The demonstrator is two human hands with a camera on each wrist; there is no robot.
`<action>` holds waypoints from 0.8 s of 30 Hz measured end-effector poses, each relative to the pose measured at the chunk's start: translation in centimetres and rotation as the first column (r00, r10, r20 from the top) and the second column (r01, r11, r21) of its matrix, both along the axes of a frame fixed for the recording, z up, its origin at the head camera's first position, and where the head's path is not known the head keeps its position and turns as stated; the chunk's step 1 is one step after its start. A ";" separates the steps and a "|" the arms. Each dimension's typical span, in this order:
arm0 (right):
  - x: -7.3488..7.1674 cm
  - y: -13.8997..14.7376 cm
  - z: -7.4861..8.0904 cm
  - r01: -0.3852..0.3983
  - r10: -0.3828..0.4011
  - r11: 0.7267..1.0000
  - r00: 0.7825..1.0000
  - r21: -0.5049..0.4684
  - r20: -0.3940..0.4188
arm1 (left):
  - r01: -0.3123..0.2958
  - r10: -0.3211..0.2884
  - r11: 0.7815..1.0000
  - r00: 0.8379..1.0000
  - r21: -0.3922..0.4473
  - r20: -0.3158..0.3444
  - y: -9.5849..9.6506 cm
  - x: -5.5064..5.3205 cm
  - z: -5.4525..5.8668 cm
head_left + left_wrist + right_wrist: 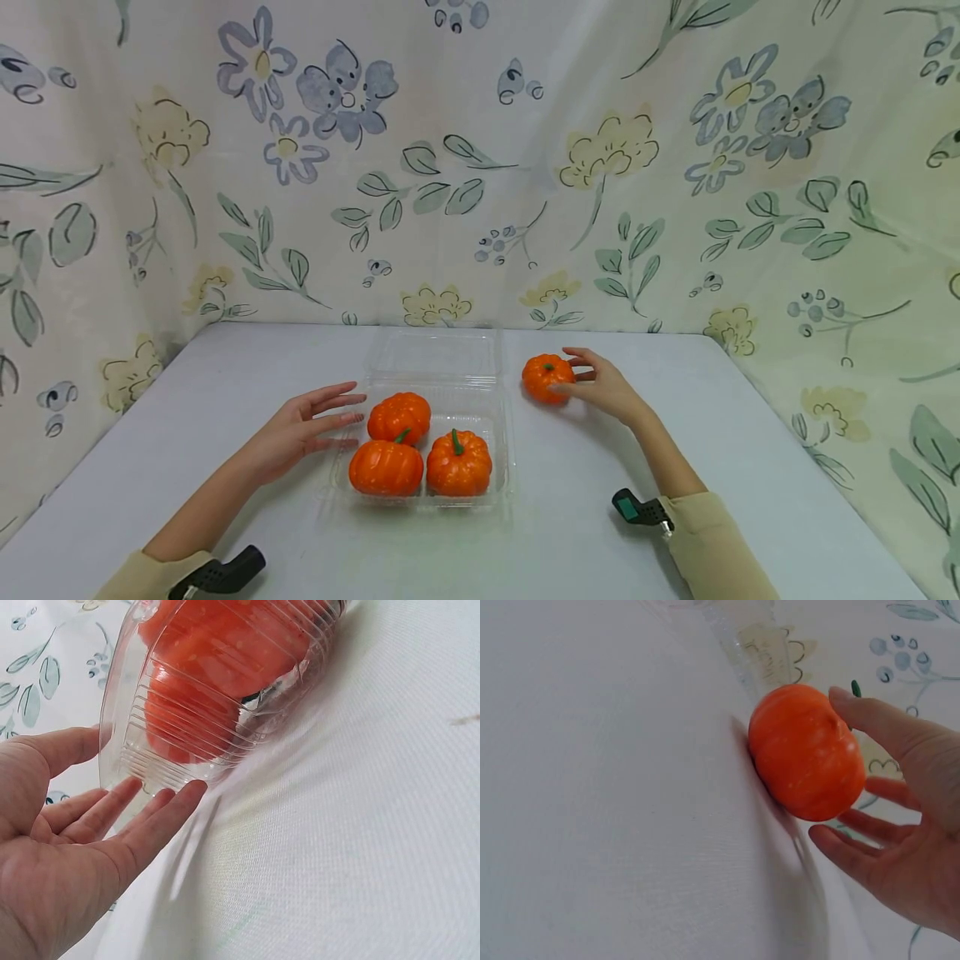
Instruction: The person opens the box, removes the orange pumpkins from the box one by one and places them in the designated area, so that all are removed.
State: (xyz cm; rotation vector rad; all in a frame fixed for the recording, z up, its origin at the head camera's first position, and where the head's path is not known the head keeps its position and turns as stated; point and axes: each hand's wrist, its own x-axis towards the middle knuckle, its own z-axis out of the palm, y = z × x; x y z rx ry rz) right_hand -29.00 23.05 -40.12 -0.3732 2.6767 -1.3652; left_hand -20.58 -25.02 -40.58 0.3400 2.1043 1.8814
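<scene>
Left sleeve (138,577): pale beige cloth, plain, ending on the forearm
Right sleeve (716,542): same pale beige, plain, also reaching only the forearm
Left cuff device (221,575): black, elongated, rounded at the tip, small silvery metal piece at its base
Right cuff device (643,512): black, angular, with a green panel (627,507) and silvery fitting (667,527)
Left hand (311,425): bare
Right hand (606,389): bare

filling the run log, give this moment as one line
left hand: open, beside box; right hand: at lone pumpkin; lid: open; in box: three pumpkins
</scene>
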 end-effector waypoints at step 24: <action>1.3 1.1 3.8 -0.067 0.076 0.993 0.993 0.094 -0.091 | -0.003 0.003 1.000 1.000 -0.003 0.000 0.0 -0.1 -0.2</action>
